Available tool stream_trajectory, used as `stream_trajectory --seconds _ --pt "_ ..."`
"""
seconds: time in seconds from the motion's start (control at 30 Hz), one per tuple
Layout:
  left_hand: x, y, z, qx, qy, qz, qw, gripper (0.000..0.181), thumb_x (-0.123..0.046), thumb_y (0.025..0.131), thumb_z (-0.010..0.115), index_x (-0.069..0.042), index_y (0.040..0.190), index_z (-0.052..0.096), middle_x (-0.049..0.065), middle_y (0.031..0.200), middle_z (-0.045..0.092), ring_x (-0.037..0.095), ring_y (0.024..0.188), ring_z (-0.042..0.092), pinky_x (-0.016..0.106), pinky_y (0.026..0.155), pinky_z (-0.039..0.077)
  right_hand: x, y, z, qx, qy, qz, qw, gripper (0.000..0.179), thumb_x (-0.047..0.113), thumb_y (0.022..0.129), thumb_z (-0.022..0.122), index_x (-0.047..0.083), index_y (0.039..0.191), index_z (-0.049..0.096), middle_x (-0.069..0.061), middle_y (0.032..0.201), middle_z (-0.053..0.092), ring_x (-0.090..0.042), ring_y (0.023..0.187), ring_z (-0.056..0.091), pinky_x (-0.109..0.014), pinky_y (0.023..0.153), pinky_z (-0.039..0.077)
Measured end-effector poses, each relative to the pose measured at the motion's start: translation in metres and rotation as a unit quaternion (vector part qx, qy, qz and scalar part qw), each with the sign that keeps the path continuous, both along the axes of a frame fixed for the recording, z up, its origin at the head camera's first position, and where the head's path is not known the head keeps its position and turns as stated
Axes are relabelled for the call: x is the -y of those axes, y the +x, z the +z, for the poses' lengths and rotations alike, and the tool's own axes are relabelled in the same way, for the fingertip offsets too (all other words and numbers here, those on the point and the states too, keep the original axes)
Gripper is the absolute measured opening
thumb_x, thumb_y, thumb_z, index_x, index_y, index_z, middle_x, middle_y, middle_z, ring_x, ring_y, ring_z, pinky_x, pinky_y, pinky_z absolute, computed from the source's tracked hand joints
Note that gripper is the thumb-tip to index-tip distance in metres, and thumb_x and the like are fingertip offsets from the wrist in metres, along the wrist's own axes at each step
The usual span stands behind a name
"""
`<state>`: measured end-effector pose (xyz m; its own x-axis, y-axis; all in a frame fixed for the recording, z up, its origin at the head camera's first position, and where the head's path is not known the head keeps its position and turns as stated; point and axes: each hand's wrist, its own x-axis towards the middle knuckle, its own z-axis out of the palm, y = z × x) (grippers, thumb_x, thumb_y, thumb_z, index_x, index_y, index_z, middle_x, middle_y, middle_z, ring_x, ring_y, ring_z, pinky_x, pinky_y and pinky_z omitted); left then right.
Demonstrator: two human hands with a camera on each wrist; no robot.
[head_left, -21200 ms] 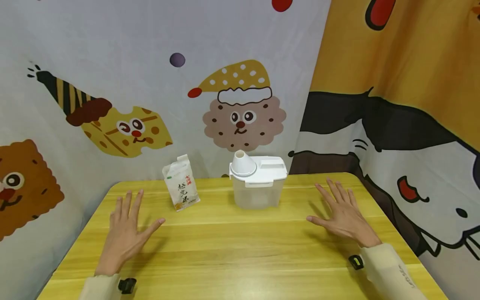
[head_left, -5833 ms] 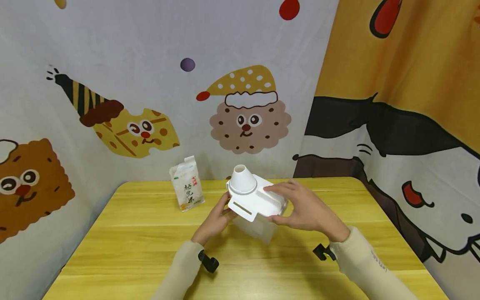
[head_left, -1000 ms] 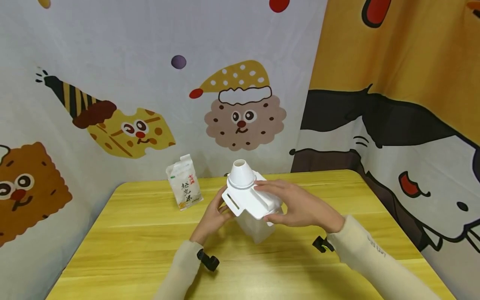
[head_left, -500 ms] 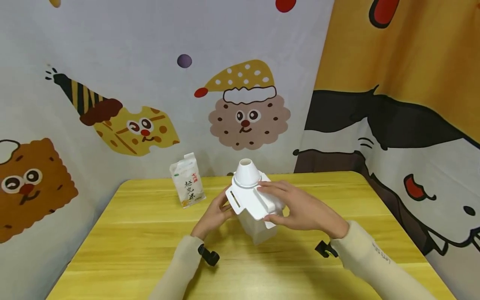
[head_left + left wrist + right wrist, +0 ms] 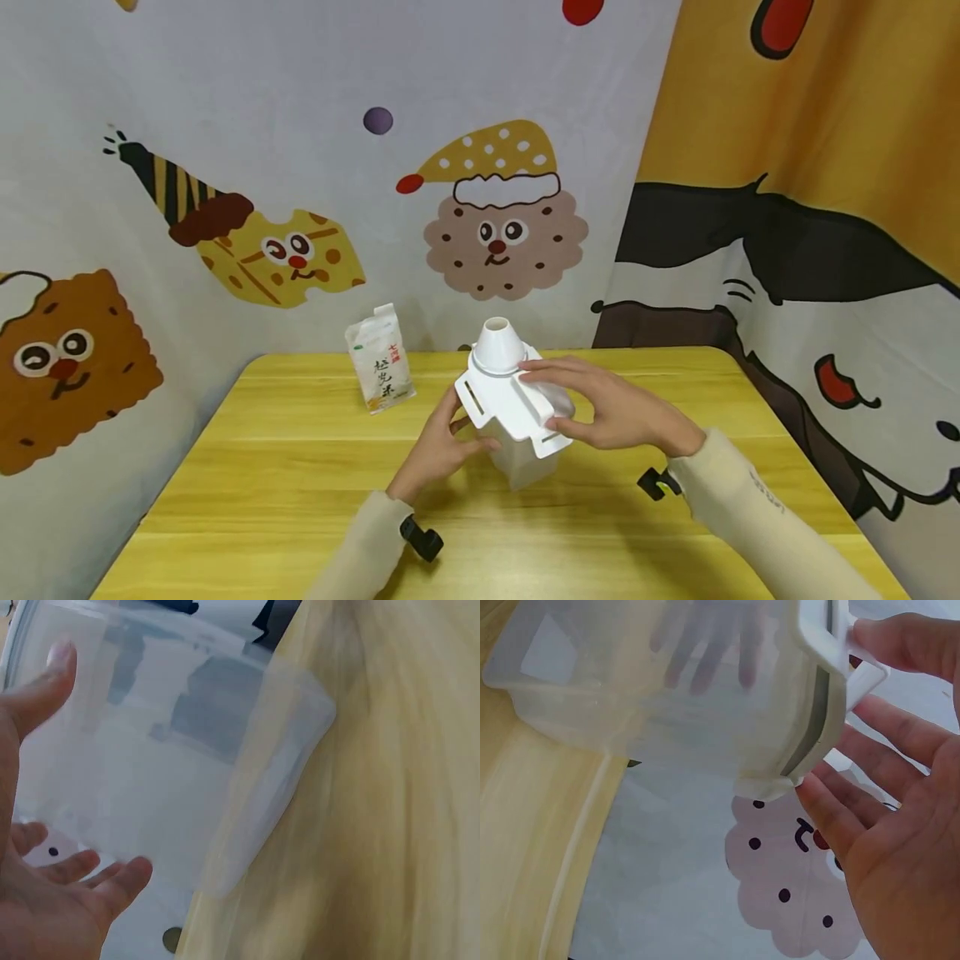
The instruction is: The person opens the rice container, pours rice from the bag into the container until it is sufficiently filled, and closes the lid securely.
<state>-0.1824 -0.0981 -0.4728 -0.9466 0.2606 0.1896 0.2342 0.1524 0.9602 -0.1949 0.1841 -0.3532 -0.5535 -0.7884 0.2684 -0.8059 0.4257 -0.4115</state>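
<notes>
A translucent storage container (image 5: 517,457) with a white lid (image 5: 501,398) is near the middle of the table, turned at an angle. A white cone-shaped cap (image 5: 498,346) rises from the lid's far end. My left hand (image 5: 442,450) holds the body from the left, thumb over the near wall; its fingers show dimly through the plastic in the right wrist view. My right hand (image 5: 618,408) grips the raised handle (image 5: 866,684) on the lid, thumb on one side and fingers on the other. The container's bottom corner (image 5: 319,712) is close to the tabletop in the left wrist view.
A white paper rice bag (image 5: 381,362) stands upright at the back left of the wooden table (image 5: 300,500). Printed cloth (image 5: 300,67) hangs right behind the table and along its right side. Each wrist wears a small black camera mount.
The container has turned slightly and shifted a little to the right in the head view. My left thumb has swung out over its near wall; my right hand stays at the lid handle.
</notes>
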Motion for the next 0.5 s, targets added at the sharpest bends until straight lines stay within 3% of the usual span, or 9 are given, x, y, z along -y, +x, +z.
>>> stream_trajectory --seconds 0.27,0.5 --pt "-0.0077 0.0016 -0.0006 -0.002 0.009 0.032 0.9994 0.092 -0.019 0.082 0.088 -0.037 0.156 0.036 -0.008 0.160 0.042 0.023 0.148 0.041 0.052 0.117 0.046 0.0004 -0.0008 0.0015 0.008 -0.004 0.000 1.0000 0.059 0.025 0.094 0.077 0.020 0.148 0.055 0.000 0.157 0.051 -0.027 0.145 0.046 -0.057 0.115 0.045" --pt "-0.0006 -0.0055 -0.0043 0.023 0.000 0.011 0.9997 0.093 -0.022 0.084 0.087 -0.037 0.158 0.033 -0.005 0.162 0.042 0.024 0.150 0.039 0.052 0.118 0.044 0.0057 0.0050 0.0003 -0.018 -0.008 -0.013 0.9997 0.059 0.026 0.091 0.080 0.017 0.145 0.058 -0.002 0.153 0.055 -0.027 0.141 0.052 -0.053 0.113 0.048"
